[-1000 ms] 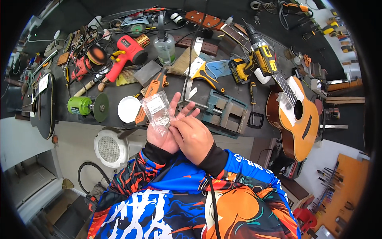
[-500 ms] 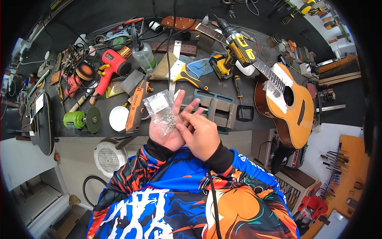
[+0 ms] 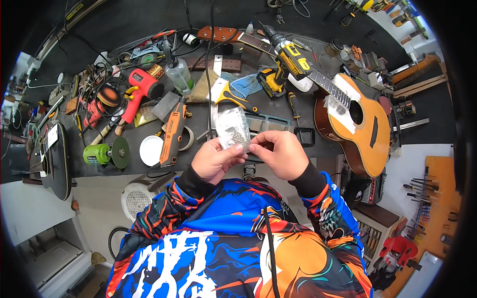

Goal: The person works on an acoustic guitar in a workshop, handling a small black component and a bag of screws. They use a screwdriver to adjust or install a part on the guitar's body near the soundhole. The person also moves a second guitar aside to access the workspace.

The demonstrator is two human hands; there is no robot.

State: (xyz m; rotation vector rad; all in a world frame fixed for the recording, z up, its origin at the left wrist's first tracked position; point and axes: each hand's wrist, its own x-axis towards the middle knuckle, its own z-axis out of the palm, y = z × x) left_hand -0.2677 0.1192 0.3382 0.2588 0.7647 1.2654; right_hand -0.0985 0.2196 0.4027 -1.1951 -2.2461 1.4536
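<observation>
A small clear plastic bag (image 3: 231,126) with a pale label and small metal bits inside is held upright over the front of the cluttered bench. My left hand (image 3: 213,161) is closed on its bottom, thumb across the front. My right hand (image 3: 280,154) pinches the bag's lower right corner between thumb and forefinger. Behind the bag lies a teal bench vise (image 3: 268,123), partly hidden. An orange power tool (image 3: 173,133) and a yellow-handled brush (image 3: 233,99) lie nearby.
An acoustic guitar (image 3: 372,136) rests at the right, a yellow drill (image 3: 290,59) behind it. A white lid (image 3: 150,149), green grinder (image 3: 99,155), red heat gun (image 3: 141,82) and dark guitar body (image 3: 57,169) occupy the left. A white stool (image 3: 136,198) stands below the bench.
My hands have moved apart: the left turned from an open palm to gripping the bag, now more upright and farther right; the right shifted rightward to its corner. The view has shifted slightly.
</observation>
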